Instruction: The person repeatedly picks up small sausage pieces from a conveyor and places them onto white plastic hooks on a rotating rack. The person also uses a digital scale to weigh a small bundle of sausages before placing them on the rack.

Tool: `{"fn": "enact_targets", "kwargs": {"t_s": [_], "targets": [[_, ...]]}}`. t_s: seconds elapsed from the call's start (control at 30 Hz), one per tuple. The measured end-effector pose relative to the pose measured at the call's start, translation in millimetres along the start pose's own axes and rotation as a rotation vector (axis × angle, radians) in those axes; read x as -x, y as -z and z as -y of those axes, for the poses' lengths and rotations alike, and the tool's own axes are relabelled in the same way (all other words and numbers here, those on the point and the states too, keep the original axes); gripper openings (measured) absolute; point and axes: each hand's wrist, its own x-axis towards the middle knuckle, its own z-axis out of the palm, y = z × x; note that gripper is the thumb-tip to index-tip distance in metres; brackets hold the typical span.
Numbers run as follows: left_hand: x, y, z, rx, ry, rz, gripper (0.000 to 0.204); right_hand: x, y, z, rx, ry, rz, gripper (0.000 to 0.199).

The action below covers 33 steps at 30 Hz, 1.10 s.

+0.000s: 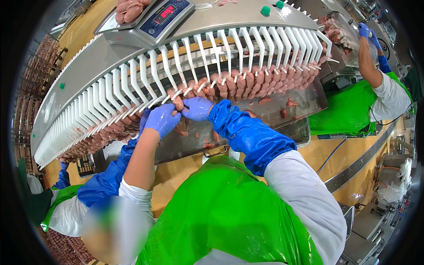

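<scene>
Closely together, both gloved hands are brought to one sausage [178,103] below the hooks [251,46]. By the left hand [163,120] its lower end is met with bent fingers, the gap between them kept narrow; by the right hand [197,108] its right side is approached with fingers curled. Whether either grip is fully closed on it cannot be told, as the fingertips overlap the meat. The sausage is thus placed between the two hands, just under the white hook tips.

To the right, a dense row of linked sausages [265,83] is hung from the hooks; to the left, more are partly hidden behind the hooks. Beneath, a metal tray [190,148] is strewn with scraps [290,104]. The hooks are fixed along the edge of a curved metal table [238,15], on which a scale [161,22] is set, its pan loaded with sausages.

At the left, a co-worker's blue sleeve [108,174] is extended toward the hooks, next to the left forearm. At the far right, another co-worker, dressed in a green apron [340,112], is seen with gloved hands raised beside a heap of meat [335,33]. Yellow floor [170,176] is shown below.
</scene>
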Motion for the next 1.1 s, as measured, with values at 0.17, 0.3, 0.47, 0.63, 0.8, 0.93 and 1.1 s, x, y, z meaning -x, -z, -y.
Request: {"fn": "enact_targets", "kwargs": {"t_s": [0.17, 0.3, 0.47, 0.63, 0.8, 0.93, 1.1], "targets": [[21.4, -44.8, 2.5, 0.833, 0.181, -0.125, 0.028, 13.4, -26.2, -16.7, -0.674, 0.079, 0.348, 0.031], [55.7, -78.5, -7.3, 1.153, 0.208, -0.336, 0.034, 2.3, -33.3, 27.8, -1.000, -0.168, 0.289, 0.035], [55.3, -110.1, 45.0, 1.299, 0.217, -0.235, 0.009, -13.4, -56.0, 28.0, -2.044, 0.091, 0.279, 0.035], [41.4, -97.3, 52.9, 1.284, 0.150, -0.173, 0.015, -4.3, -68.7, -43.6, -0.270, -0.027, -0.207, 0.022], [42.1, -137.5, 48.1, 0.992, 0.025, -0.409, 0.042, 99.4, -50.6, -126.0, -0.889, -0.237, -0.411, 0.018], [62.3, -138.9, 36.1, 1.061, 0.113, -0.156, 0.050, 209.8, 0.9, -225.6, -0.395, -0.432, -1.147, 0.028], [31.7, -114.1, -54.7, 1.017, -0.028, 0.011, 0.049, 218.0, 65.1, -300.6, -0.627, -0.479, -1.046, 0.042]]}}
